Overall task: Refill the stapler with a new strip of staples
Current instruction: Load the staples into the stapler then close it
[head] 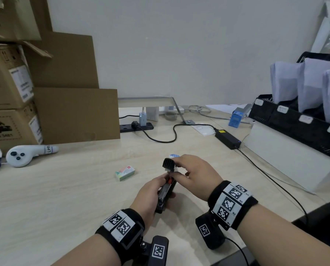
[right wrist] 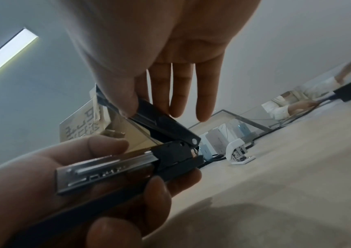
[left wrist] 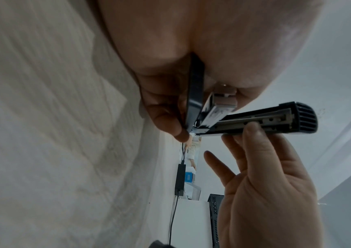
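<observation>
Above wooden desk (head: 83, 189), left hand (head: 150, 196) grips stapler (head: 165, 196); right hand (head: 195, 177) pinches its lid (head: 168, 164).

- white game controller (head: 28, 154) on the desk (head: 83, 189), just in front of the cardboard boxes (head: 10, 93);
- black power brick (head: 228, 138) right of the boxes;
- black paper trays (head: 294, 120) beyond the brick, far right

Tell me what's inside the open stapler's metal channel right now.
The stapler channel shows a rod and slots; whether staples sit inside cannot be told. The left hand covers its underside.
</observation>
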Demonstrator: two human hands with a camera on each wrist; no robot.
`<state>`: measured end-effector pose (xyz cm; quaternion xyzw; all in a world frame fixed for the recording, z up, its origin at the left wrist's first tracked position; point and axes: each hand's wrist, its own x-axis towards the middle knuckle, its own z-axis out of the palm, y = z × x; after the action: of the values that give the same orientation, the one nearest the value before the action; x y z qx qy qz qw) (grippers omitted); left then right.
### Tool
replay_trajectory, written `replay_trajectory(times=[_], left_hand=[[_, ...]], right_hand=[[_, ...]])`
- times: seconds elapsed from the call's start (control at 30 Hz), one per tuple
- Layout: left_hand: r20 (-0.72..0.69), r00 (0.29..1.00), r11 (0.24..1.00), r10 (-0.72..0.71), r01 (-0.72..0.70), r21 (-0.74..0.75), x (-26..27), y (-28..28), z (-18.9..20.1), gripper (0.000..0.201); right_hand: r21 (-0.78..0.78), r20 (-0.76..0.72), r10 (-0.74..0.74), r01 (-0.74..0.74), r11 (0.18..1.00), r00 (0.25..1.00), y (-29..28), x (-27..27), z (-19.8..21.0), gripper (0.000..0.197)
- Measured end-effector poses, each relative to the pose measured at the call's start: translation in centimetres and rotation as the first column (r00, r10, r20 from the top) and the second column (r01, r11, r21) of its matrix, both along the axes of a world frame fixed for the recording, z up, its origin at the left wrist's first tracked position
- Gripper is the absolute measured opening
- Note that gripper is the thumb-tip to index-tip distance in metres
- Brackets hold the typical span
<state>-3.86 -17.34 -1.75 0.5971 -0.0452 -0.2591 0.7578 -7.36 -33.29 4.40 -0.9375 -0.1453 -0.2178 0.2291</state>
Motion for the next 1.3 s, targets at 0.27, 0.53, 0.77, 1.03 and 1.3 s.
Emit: replay_trajectory(times=[0.27, 0.53, 0.77, 1.03, 1.3], left_hand=[[0.067, 0.994, 0.996, -0.092, 0.092, 0.005, -0.5, 0.4, 0.7, 0.041], [0.057, 0.992, 0.993, -0.114, 0.113, 0.016, -0.6, 0.5, 0.9, 0.039], [0.083, 0.982, 0.985, -0.170, 0.168, 0.024, -0.9, 0.6, 1.1, 0.047], [0.073, 0.983, 0.985, -0.167, 0.163, 0.064, -0.7, 0.5, 1.2, 0.046], [0.081, 0.985, 0.985, -0.150, 0.142, 0.097, -0.4, 0.5, 0.9, 0.047]], right_hand=[[0.477, -0.203, -0.081, 0.171, 0.862, 0.976, -0.5, 0.1, 0.6, 0.019], [0.651, -0.297, -0.119, 0.292, 0.701, 0.947, -1.3, 0.5, 0.5, 0.016], [0.764, -0.345, -0.124, 0.355, 0.538, 0.930, -1.7, 1.0, 0.4, 0.014], [0.661, -0.323, -0.138, 0.327, 0.675, 0.936, -1.5, 0.6, 0.4, 0.015], [0.394, -0.111, -0.090, 0.126, 0.911, 0.990, -0.3, 0.0, 0.6, 0.019]])
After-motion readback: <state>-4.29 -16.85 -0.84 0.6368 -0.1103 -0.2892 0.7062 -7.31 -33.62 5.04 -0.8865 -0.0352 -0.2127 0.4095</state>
